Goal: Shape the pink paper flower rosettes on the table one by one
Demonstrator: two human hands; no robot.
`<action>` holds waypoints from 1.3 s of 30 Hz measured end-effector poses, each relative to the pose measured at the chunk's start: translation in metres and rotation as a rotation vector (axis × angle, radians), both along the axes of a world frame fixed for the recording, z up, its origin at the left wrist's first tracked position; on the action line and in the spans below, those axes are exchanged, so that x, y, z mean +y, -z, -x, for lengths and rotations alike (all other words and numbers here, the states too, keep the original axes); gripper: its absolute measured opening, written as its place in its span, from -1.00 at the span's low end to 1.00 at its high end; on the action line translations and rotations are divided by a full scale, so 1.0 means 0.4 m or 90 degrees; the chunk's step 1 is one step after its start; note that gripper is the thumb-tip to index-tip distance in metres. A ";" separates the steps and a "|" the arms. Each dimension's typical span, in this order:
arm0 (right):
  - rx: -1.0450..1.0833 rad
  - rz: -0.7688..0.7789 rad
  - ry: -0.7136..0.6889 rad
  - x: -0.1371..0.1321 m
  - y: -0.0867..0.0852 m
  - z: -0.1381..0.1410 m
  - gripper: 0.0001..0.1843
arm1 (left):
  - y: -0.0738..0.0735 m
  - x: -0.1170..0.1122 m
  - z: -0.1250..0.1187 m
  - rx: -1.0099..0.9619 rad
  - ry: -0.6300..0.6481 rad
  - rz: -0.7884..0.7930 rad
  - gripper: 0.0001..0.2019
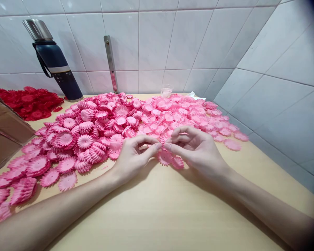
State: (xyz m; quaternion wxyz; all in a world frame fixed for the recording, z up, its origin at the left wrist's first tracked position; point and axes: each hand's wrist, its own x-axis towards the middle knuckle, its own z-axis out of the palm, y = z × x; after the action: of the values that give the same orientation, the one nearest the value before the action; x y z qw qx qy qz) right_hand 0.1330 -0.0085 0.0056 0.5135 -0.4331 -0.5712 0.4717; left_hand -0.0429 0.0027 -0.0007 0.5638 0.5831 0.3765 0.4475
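Near the middle of the view, my left hand (136, 153) and my right hand (199, 150) meet fingertip to fingertip. Thumb and index finger are pinched on each hand; anything between them is too small to make out. On the right hand the other fingers curl loosely. Just below the fingertips lie pink scalloped petal discs (165, 157) on the table. A large heap of similar pink petal discs (120, 120), some stacked and curled, spreads behind both hands and to the left.
A pile of red petal discs (28, 103) sits at the back left, beside a cardboard box (7, 129). A dark blue thermos (56, 62) stands behind the heap. Near the tiled wall (157, 38) is a small clear cup (166, 91). The wooden table (157, 212) extends toward me.
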 end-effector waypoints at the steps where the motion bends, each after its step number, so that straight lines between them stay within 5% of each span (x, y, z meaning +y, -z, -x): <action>1: 0.017 0.008 -0.010 -0.001 -0.002 -0.001 -0.73 | 0.001 0.000 0.000 -0.022 -0.004 -0.001 -0.81; 9: 0.029 0.026 -0.089 0.003 -0.001 -0.003 -0.72 | 0.007 0.001 0.007 -0.025 0.014 -0.057 -0.84; 17: -0.058 0.023 -0.065 -0.002 -0.013 -0.006 -0.64 | 0.002 -0.002 0.007 0.034 -0.045 -0.109 -0.86; 29: -0.013 0.083 0.003 -0.006 -0.024 -0.010 -0.63 | 0.006 -0.002 0.009 0.023 -0.039 -0.053 -0.81; 39: 0.064 0.133 -0.031 -0.014 -0.042 -0.002 -0.45 | 0.003 -0.004 0.011 -0.014 0.027 0.014 -0.77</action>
State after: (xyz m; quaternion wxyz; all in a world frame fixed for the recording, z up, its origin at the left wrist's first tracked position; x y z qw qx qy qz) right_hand 0.1338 -0.0139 0.0224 0.4818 -0.4458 -0.5027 0.5625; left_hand -0.0472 0.0011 -0.0018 0.5837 0.5799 0.3625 0.4377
